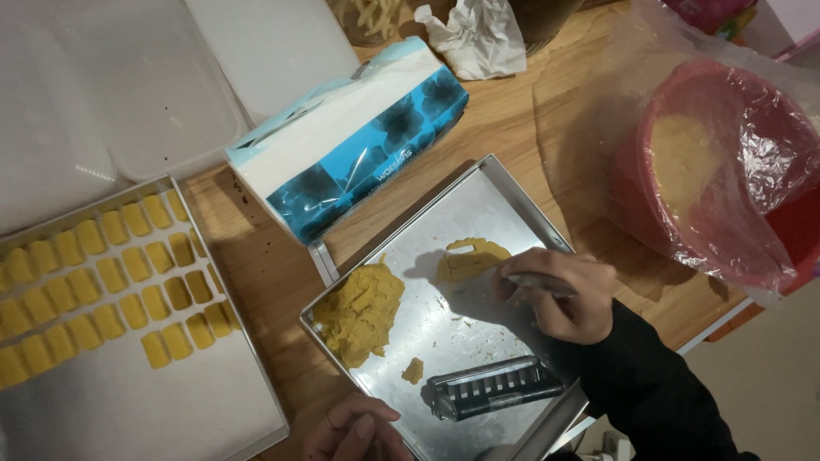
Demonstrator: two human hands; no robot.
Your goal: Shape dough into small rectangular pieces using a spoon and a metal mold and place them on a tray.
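Dough patch (472,259): flattened on steel tray (478,201), just beyond the blade tip.
Right hand (564,293): fingers pinching a thin metal scraper (538,282) (keep it flat).
Left hand (354,429): resting at the tray's near edge; grip unclear.

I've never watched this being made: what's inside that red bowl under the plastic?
Inside the red bowl, through the crinkled clear plastic, a pale yellow dough shows, like the dough heap on the metal tray. The plastic's glare hides how deep it goes.

Tray under my hands (504,192): dough heap (359,312) left, flattened piece (470,259) behind, cutter (494,388) front.
Left: second tray (196,410) with cut pieces (94,286).
Behind: tissue pack (350,141).
Right: bowl (709,162).
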